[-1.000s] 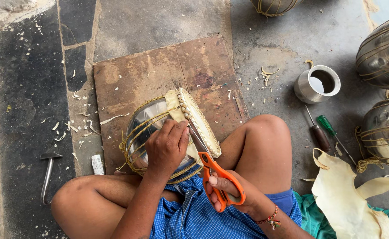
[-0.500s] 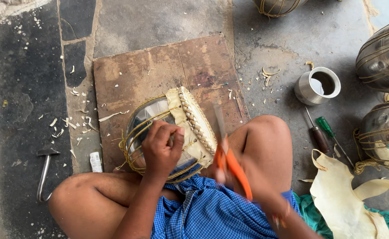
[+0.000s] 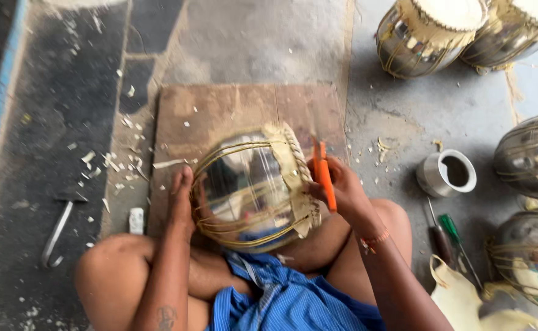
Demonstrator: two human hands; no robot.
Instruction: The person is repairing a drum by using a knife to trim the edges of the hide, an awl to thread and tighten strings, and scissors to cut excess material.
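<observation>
Head view: left hand flat against the shiny metal drum shell, right hand gripping orange scissors.

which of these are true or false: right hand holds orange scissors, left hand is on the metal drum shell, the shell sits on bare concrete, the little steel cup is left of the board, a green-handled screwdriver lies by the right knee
1. The right hand holds orange-handled scissors: true.
2. The left hand rests against the shiny metal drum shell: true.
3. The shell sits on bare concrete: false; it is above a brown wooden board, at the person's lap.
4. The small steel cup is left of the board: false; it stands to its right.
5. A green-handled screwdriver lies on the floor by the right knee: true.
</observation>
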